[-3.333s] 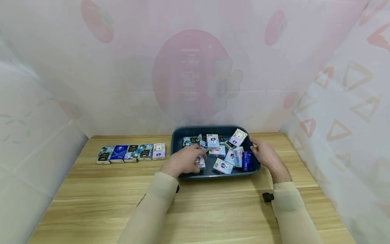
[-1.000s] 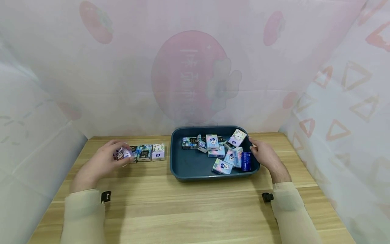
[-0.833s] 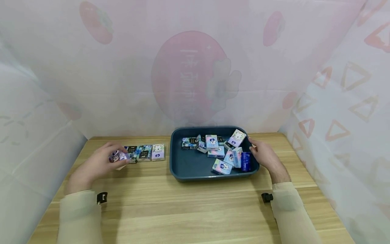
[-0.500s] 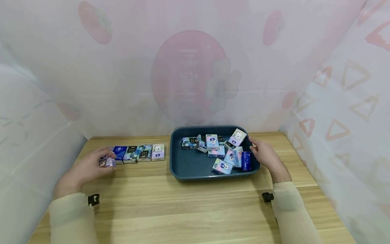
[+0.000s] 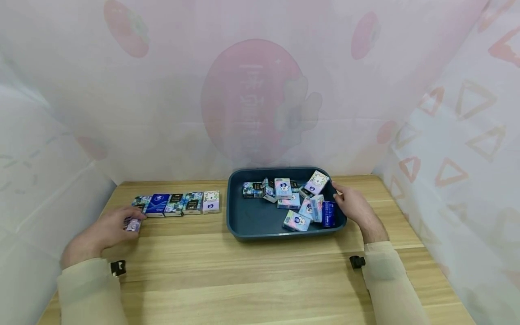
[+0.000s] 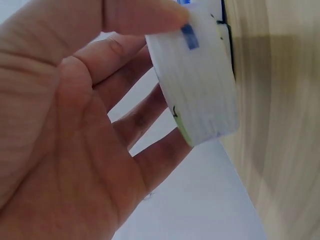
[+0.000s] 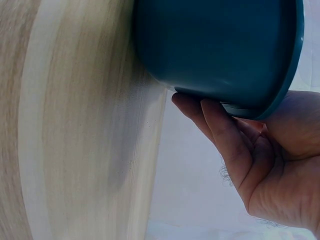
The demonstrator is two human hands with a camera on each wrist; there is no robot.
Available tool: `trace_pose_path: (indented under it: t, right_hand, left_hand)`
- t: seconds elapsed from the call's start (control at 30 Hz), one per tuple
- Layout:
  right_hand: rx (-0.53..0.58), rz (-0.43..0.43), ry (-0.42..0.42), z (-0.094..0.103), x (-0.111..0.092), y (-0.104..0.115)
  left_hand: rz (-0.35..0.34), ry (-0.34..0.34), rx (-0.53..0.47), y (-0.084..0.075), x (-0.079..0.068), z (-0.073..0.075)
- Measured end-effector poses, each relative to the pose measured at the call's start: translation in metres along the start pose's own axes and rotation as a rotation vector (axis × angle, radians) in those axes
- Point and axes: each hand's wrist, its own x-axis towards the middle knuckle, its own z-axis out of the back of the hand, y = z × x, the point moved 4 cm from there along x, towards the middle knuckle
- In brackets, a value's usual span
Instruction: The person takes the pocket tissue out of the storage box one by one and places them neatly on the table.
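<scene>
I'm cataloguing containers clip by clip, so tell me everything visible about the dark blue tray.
The tray is dark blue, rectangular and open on top, with rounded corners, low walls and a thin rim; its smooth, glossy surface looks like plastic. It rests upright on the wooden table, long side toward the person. Small printed packs lie jumbled inside, mostly toward the back and right. The right hand holds its right end at the rim.

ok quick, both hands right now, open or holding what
Left hand: closed, pinching a small purple pack.
Right hand: closed, gripping the dark tray.
</scene>
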Motion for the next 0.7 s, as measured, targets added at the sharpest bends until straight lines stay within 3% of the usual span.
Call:
trace_pose_path:
  t: [0.17,0.4,0.53,0.7]
  right_hand:
    - [0.002,-0.012,0.01,-0.001,0.0,0.001]
    - [-0.003,-0.004,0.012,-0.001,-0.001,0.002]
    - [-0.005,0.004,0.006,-0.001,-0.001,0.002]
    - [-0.002,0.013,0.0,-0.001,0.0,0.002]
  left_hand:
    - [0.036,0.016,-0.002,0.009,-0.002,-0.003]
    - [0.024,0.045,0.023,0.016,0.0,-0.009]
    - [0.077,0.083,-0.001,0.02,0.002,-0.011]
    - [0.105,0.044,-0.003,0.022,0.003,-0.011]
